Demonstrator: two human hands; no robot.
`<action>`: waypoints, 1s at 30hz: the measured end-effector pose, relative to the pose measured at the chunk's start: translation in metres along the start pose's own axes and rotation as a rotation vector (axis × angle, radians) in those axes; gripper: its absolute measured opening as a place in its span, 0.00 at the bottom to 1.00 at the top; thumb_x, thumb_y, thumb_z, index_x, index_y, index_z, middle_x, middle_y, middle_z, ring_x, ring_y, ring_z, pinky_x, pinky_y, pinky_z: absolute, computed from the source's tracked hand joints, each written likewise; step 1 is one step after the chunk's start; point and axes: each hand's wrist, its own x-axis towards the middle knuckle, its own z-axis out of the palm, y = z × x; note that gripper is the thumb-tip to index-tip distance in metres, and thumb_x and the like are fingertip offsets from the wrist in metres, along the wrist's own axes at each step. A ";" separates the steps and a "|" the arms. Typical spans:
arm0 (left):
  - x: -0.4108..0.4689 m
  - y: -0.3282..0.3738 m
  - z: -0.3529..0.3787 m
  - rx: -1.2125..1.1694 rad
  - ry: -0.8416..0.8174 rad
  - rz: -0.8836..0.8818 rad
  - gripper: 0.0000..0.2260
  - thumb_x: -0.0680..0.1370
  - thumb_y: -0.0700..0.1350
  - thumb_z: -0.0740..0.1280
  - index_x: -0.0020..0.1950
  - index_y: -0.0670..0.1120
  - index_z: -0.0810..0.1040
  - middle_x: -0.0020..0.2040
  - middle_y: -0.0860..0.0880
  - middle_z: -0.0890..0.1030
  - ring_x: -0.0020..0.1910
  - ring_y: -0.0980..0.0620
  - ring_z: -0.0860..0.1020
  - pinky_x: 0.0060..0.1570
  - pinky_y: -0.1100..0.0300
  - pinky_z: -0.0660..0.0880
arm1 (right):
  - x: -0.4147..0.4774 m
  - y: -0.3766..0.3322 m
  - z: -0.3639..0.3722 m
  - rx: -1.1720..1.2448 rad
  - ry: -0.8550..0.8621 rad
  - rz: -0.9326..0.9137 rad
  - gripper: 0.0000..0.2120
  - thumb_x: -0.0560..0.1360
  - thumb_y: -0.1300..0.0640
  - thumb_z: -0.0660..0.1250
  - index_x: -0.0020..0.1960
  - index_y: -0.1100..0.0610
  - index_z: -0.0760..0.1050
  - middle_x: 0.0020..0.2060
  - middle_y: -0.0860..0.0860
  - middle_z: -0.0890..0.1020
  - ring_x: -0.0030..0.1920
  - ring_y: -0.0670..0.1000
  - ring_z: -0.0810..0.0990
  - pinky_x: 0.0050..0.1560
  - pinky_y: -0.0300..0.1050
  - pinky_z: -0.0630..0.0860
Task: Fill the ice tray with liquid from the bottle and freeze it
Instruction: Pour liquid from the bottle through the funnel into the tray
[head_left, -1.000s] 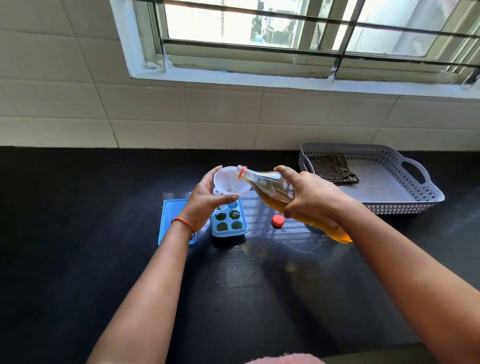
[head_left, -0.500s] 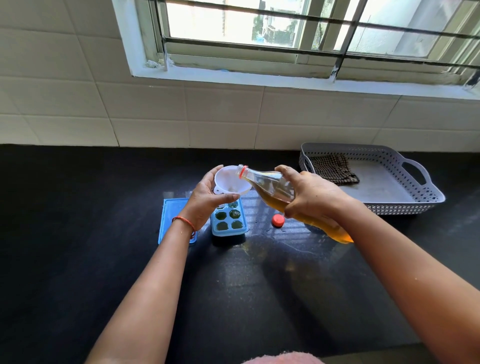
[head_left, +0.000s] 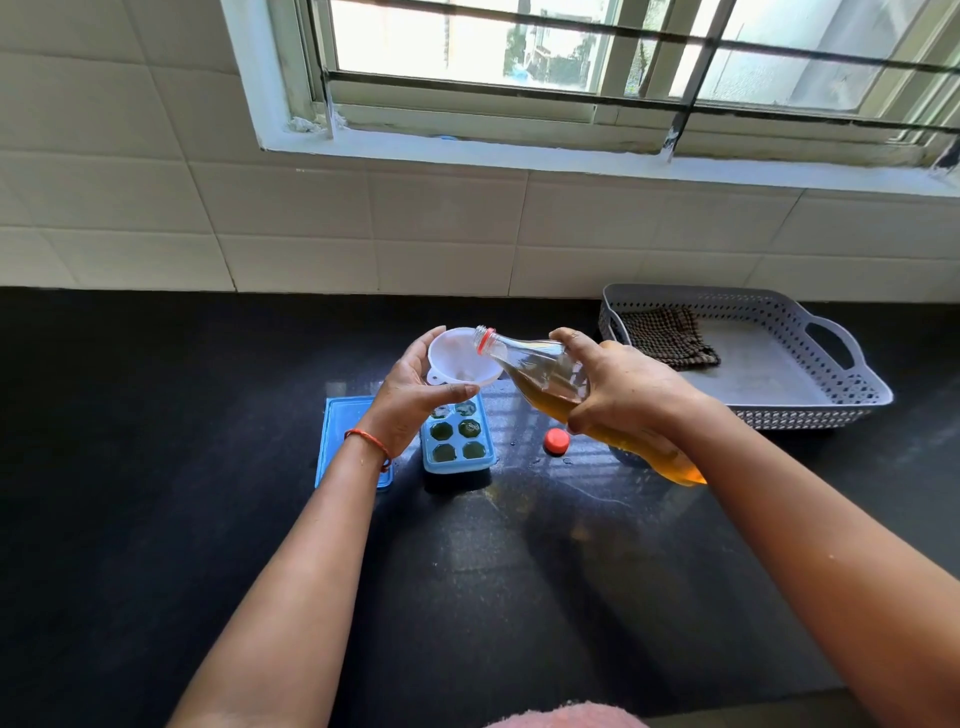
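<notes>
A blue ice tray (head_left: 457, 439) sits on the black counter, and its visible cells hold dark liquid. My left hand (head_left: 410, 400) grips a white funnel (head_left: 460, 358) above the tray's far end. My right hand (head_left: 621, 392) holds a clear bottle (head_left: 545, 376) of amber liquid, tilted with its open, red-ringed mouth over the funnel's rim. The liquid sits low in the bottle's body and does not reach the neck. The far cells of the tray are hidden behind my left hand and the funnel.
The tray's blue lid (head_left: 345, 426) lies flat to its left, partly under my wrist. The red bottle cap (head_left: 557, 441) rests on the counter right of the tray. A grey perforated basket (head_left: 831, 400) with a checked cloth (head_left: 667, 338) stands at the back right, by the tiled wall.
Both hands keep their grips. The bottle, funnel and tray stay almost where they were; only the camera view has shifted slightly.
</notes>
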 end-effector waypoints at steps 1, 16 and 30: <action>0.000 0.000 0.000 0.000 -0.003 0.000 0.35 0.69 0.28 0.70 0.72 0.43 0.63 0.66 0.38 0.71 0.66 0.37 0.71 0.65 0.40 0.70 | 0.000 0.000 0.000 -0.008 -0.001 0.001 0.51 0.59 0.47 0.73 0.73 0.36 0.47 0.53 0.51 0.72 0.50 0.53 0.72 0.40 0.45 0.69; 0.002 0.001 0.001 -0.022 0.002 0.028 0.35 0.68 0.27 0.70 0.72 0.42 0.63 0.61 0.43 0.73 0.60 0.45 0.73 0.64 0.45 0.71 | 0.000 0.000 -0.001 0.065 0.027 -0.010 0.50 0.58 0.47 0.73 0.72 0.35 0.48 0.51 0.50 0.71 0.51 0.54 0.72 0.47 0.49 0.74; 0.019 0.006 -0.003 0.004 0.030 0.074 0.35 0.69 0.29 0.71 0.73 0.43 0.63 0.64 0.42 0.73 0.59 0.48 0.75 0.61 0.50 0.74 | 0.011 -0.005 -0.004 0.083 0.033 -0.015 0.51 0.59 0.47 0.74 0.73 0.37 0.48 0.51 0.51 0.71 0.50 0.53 0.71 0.46 0.46 0.71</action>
